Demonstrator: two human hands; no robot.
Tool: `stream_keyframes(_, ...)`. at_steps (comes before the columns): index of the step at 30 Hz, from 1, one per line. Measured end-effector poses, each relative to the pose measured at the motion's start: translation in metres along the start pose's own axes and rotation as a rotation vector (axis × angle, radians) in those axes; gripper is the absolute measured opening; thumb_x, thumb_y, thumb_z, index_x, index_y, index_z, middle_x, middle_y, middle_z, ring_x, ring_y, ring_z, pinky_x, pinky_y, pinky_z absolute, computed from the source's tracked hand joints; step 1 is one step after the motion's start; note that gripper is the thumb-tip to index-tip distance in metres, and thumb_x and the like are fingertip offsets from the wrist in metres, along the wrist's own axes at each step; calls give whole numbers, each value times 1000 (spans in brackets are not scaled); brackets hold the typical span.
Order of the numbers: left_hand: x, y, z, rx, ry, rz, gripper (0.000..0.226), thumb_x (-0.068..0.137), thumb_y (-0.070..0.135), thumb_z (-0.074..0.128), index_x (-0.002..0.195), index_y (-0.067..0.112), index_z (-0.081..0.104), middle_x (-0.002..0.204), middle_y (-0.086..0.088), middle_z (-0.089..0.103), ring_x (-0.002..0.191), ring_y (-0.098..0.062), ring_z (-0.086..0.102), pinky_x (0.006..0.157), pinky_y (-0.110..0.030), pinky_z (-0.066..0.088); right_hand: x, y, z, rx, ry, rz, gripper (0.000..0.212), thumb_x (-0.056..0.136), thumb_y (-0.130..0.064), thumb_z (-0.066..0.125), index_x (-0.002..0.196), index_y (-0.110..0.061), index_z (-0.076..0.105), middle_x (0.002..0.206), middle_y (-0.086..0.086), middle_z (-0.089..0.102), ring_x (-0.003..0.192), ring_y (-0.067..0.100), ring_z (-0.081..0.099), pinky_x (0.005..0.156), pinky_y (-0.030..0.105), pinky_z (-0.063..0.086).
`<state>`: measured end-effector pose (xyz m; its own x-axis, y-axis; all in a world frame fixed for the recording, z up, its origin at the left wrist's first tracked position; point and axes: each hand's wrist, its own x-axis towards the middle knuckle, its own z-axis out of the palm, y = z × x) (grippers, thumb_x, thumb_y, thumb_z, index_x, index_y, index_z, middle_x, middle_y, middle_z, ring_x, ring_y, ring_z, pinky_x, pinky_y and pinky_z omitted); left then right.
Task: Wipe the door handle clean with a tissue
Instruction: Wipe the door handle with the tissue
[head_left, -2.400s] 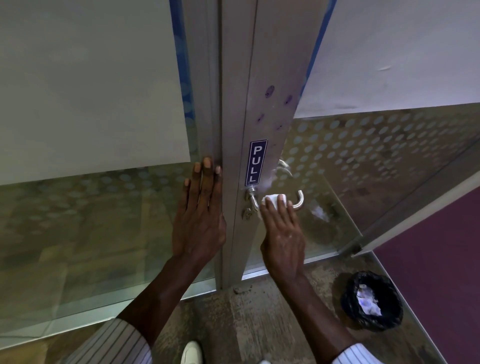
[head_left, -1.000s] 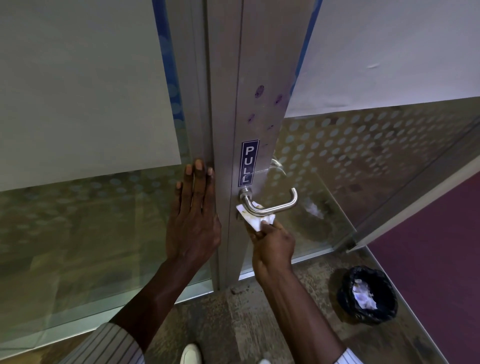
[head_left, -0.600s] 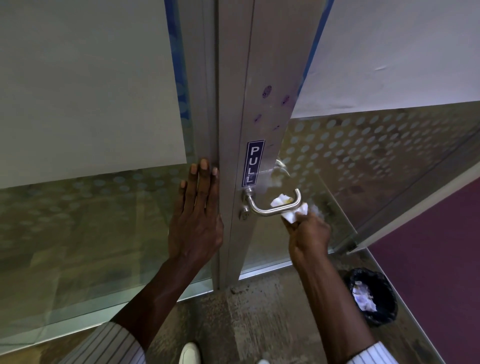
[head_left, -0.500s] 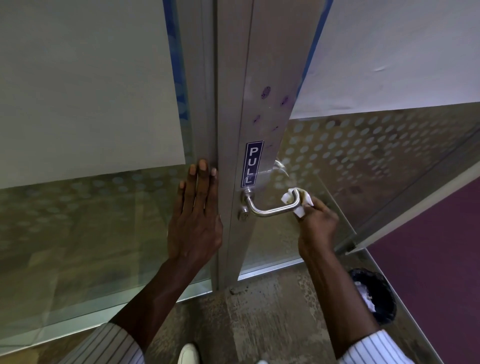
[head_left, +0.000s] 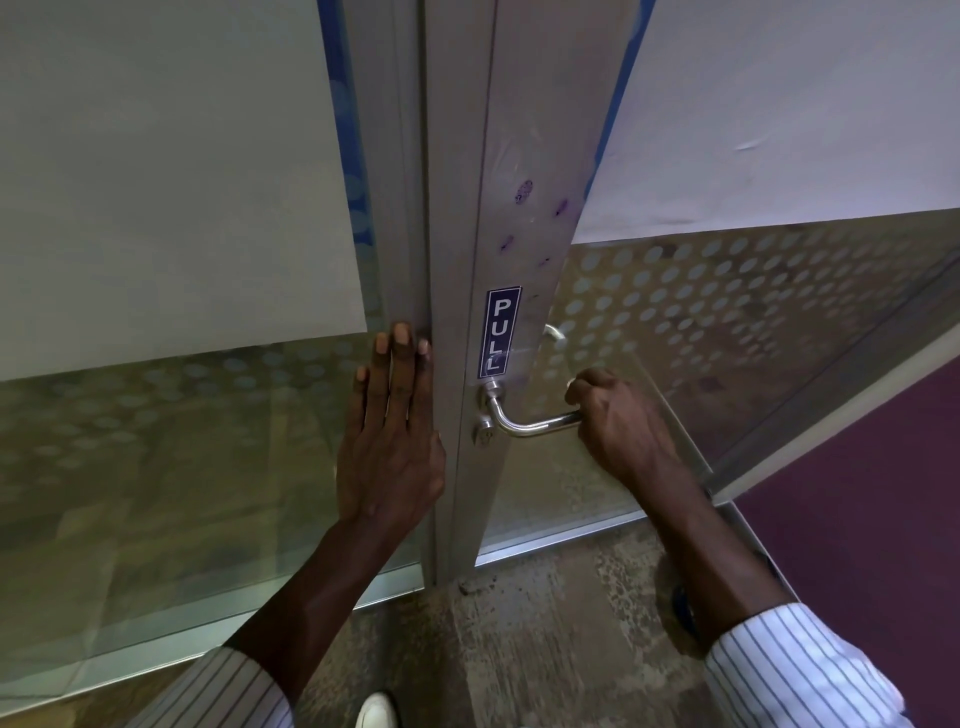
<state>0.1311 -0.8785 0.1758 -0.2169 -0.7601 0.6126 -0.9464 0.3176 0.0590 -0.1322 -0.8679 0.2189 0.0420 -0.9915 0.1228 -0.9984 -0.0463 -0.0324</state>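
A shiny steel lever door handle (head_left: 524, 423) sticks out of the grey metal door stile (head_left: 511, 218), just below a blue PULL sticker (head_left: 500, 332). My right hand (head_left: 621, 423) is closed around the handle's free end from the right. The tissue is hidden inside that fist. My left hand (head_left: 389, 441) lies flat, fingers together and pointing up, against the fixed frame and glass to the left of the stile.
Frosted glass panels (head_left: 753, 322) with dot patterns flank the stile. A keyhole (head_left: 484, 434) sits beside the handle base. The worn concrete floor (head_left: 519, 623) lies below, purple carpet (head_left: 883, 493) at the right. My right forearm covers most of the black bin (head_left: 680, 610). A white shoe tip (head_left: 376, 714) shows.
My right hand slid the tissue along the lever from its base to its free end and now closes over that end, hiding the tissue. The left hand stayed flat on the frame.
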Motion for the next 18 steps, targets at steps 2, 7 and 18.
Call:
stream_keyframes(2, 0, 0, -2, -4, -5, 1, 121, 80, 17, 86, 175, 4, 12, 183, -8, -30, 172, -25, -26, 140, -42, -6, -5, -8, -2, -31, 9, -21, 38, 97, -2, 47, 124, -8, 73, 122, 9, 75, 111, 29, 66, 91, 37, 49)
stream_keyframes(7, -3, 1, -8, -21, -24, 8, 117, 82, 20, 84, 175, 2, 14, 182, -9, -31, 172, -25, -27, 141, -47, 4, -26, -29, 4, 20, 87, -13, 45, 87, 5, 55, 127, -5, 75, 119, 16, 79, 119, 35, 70, 118, 44, 44)
stream_keyframes(18, -19, 18, -34, -355, -48, -53, 98, 96, 34, 73, 175, 4, 22, 187, -18, 2, 176, -33, 1, 141, -51, 19, -60, -53, -13, 920, 224, 261, 37, 106, 1, 62, 127, -28, 72, 112, -31, 76, 98, -17, 70, 83, 11, 53)
